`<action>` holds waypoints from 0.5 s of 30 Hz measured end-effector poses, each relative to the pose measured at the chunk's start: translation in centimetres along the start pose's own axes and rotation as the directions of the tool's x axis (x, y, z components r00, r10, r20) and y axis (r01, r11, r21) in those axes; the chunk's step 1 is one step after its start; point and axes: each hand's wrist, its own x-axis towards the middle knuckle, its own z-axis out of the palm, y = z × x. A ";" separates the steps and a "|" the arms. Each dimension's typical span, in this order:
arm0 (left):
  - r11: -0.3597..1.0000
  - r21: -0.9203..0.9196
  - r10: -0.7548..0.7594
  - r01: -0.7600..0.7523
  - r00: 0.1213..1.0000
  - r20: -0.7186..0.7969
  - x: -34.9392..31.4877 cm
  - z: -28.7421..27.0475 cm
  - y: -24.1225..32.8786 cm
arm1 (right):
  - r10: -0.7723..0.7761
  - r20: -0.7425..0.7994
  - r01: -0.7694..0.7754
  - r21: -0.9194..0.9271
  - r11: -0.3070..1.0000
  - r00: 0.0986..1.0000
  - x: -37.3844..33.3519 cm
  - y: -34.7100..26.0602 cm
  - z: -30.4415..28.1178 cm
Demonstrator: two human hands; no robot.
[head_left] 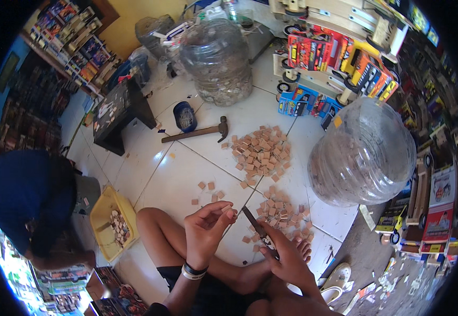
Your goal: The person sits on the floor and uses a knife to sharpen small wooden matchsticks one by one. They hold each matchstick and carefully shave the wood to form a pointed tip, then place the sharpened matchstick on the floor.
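dark tool (256,226), at five o'clock from centre, is clamped in the right grip (289,260); a small piece (228,209), partly hidden, is pinched by the left grip (205,231) at six; wooden tiles (262,151) are heaped toward three.

The bit (227,208) in the left hand's (203,230) fingers (211,209) is too small to tell. The right hand (288,259) hides part of a dark tool (254,223). A box (98,287) at the lower left is cut off. Dark piles (31,121) at the far left look blurry.
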 end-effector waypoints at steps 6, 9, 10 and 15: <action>0.998 -0.065 -0.005 0.003 0.999 -0.037 -0.8 -0.7 -1.3 | -0.010 -0.019 0.008 -0.064 0.998 1.000 0.2 -0.8 0.5; 0.994 -0.094 -0.054 0.050 0.998 -0.042 -0.8 -0.9 -1.5 | 0.056 0.001 -0.056 -0.062 0.997 0.998 0.2 -1.5 0.8; 0.993 -0.113 -0.042 0.039 0.999 -0.028 -0.8 -1.0 -1.6 | 0.113 0.044 -0.111 -0.054 0.992 0.993 0.3 -1.5 0.8; 0.896 -0.431 0.069 0.103 0.928 0.365 -0.6 -2.3 -2.5 | 0.257 0.319 -0.322 0.170 0.932 0.912 -0.2 0.1 0.0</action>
